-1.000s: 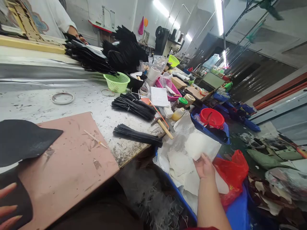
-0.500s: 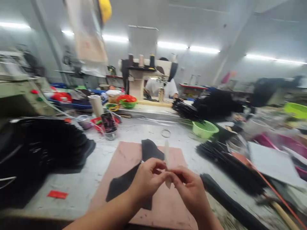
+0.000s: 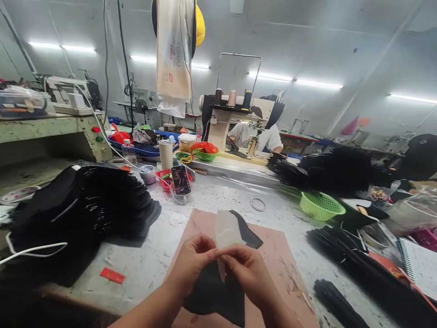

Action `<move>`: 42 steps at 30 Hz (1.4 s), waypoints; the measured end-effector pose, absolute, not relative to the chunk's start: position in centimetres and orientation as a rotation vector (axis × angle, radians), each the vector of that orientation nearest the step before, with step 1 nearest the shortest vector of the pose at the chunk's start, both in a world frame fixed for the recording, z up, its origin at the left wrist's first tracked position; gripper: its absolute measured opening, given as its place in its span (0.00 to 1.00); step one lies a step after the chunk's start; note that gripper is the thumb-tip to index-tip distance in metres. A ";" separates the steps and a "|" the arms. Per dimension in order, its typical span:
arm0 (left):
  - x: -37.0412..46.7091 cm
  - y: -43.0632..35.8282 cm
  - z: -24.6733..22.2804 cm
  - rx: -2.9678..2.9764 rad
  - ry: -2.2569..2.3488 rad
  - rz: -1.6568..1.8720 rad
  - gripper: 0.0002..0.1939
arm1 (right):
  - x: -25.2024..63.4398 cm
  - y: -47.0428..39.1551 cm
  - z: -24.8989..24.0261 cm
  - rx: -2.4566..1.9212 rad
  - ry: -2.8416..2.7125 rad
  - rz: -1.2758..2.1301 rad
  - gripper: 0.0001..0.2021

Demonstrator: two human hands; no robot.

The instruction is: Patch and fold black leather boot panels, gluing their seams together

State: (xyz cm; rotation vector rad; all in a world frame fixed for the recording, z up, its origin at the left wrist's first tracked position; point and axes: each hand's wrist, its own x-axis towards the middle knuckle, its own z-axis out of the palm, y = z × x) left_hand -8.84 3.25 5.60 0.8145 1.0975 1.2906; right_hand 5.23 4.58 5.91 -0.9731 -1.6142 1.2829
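Observation:
My left hand [image 3: 195, 260] and my right hand [image 3: 244, 269] meet above a pink board [image 3: 273, 259], fingertips closed in a pinch. Between them they grip a thin whitish, translucent strip [image 3: 227, 228], its broad face turned toward me. A short end of the strip hangs below my fingers. Under my hands lies a black cut piece [image 3: 215, 296] of sheet material, flat on the board. Its far part shows beyond the strip, while my hands and the strip hide its middle.
Stacked black pieces [image 3: 102, 205] fill the left side; more black bundles [image 3: 362, 269] lie right. A phone [image 3: 180, 180] leans in a clear holder. A ring [image 3: 258, 204] and green basket [image 3: 322, 207] stand beyond the board. A person in white [image 3: 268, 139] sits behind a sewing machine [image 3: 218, 123].
The view has swung left and steadied. The whitish strip, seen edge-on before, now shows its broad face over the black piece. Both hands keep their pinch on it.

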 end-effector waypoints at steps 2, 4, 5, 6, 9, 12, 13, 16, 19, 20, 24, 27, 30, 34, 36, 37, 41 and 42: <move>-8.9 3.3 5.3 0.772 1.046 1.274 0.16 | 5.1 4.5 5.8 -0.997 -1.652 1.229 0.10; -9.0 3.4 5.1 0.743 1.008 1.263 0.17 | 5.1 4.4 5.8 -1.015 -1.710 1.133 0.09; -9.0 3.4 5.1 0.737 0.995 1.257 0.17 | 5.1 4.3 5.8 -1.021 -1.738 1.083 0.09; -9.1 3.5 5.1 0.730 0.984 1.250 0.17 | 5.1 4.3 5.8 -1.025 -1.760 1.043 0.08; -9.2 3.5 5.1 0.692 0.965 1.221 0.17 | 5.1 4.3 5.7 -1.037 -1.794 0.999 0.08; -9.3 3.6 5.2 0.658 0.974 1.214 0.15 | 5.0 4.4 5.5 -1.042 -1.811 1.000 0.08; -9.4 3.6 5.2 0.655 0.988 1.219 0.13 | 4.9 4.5 5.4 -1.044 -1.823 0.978 0.08; -9.4 4.0 5.1 0.667 1.061 1.238 0.09 | 4.4 4.6 5.0 -1.073 -1.881 0.762 0.08; -9.2 4.4 4.8 0.676 1.150 1.271 0.07 | 4.2 5.0 4.7 -1.147 -1.895 0.456 0.08; -9.2 4.6 4.7 0.676 1.175 1.281 0.07 | 4.2 5.2 4.7 -1.180 -1.879 0.401 0.07; -9.2 5.3 4.9 0.706 1.243 1.280 0.07 | 5.4 6.6 5.1 -1.298 -1.746 0.534 0.07; -9.6 6.0 5.1 0.774 1.298 1.261 0.07 | 6.7 7.6 5.5 -1.336 -1.633 0.766 0.06; -10.0 6.7 5.1 0.848 1.356 1.233 0.06 | 7.6 8.4 5.8 -1.355 -1.522 0.969 0.06; -10.5 7.7 4.8 0.938 1.426 1.172 0.05 | 8.7 9.3 6.2 -1.378 -1.398 1.142 0.07; -10.8 8.1 4.8 0.981 1.452 1.146 0.05 | 9.5 9.8 6.6 -1.392 -1.349 1.170 0.07; -11.1 8.2 4.7 1.002 1.463 1.137 0.06 | 10.2 10.2 6.7 -1.398 -1.326 1.168 0.08; -13.2 9.1 4.7 1.070 1.517 1.084 0.08 | 13.3 11.6 7.8 -1.423 -1.243 1.108 0.09; -13.9 9.5 4.6 1.086 1.530 1.063 0.09 | 14.0 12.0 8.1 -1.426 -1.233 1.091 0.10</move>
